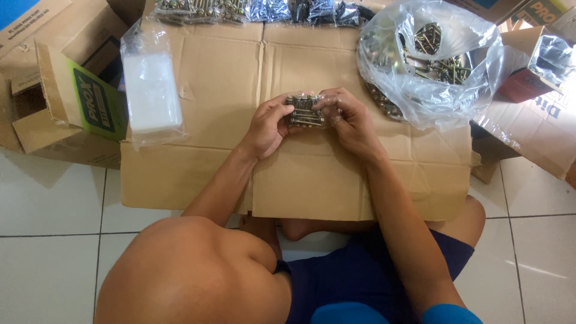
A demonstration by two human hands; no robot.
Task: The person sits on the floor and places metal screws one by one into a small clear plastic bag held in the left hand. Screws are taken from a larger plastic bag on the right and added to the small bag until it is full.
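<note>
The person sits on the tiled floor with a flattened cardboard sheet laid out in front as the work surface.

**Hands.** The left hand and the right hand meet above the middle of the sheet. The fingers of both are curled closed around one small bundle of screws, the left gripping its left end, the right its right end. The bundle is held just above the cardboard, not resting on it.

**Progress, as a judgement.** A row of filled small packets lies along the far edge of the sheet, so some portion appears done. The large clear bag of loose screws at the right is far from empty, so much appears left.

**Count.**
- Bundle in hand: one.
- Large bag of loose screws: one.
- Stack of empty clear bags, at the left on the sheet: one stack; the number of bags cannot be told.
- Finished packets: several; the frame edge cuts off an exact count.
- Open cardboard box with a green label, left of the sheet: one.
</note>
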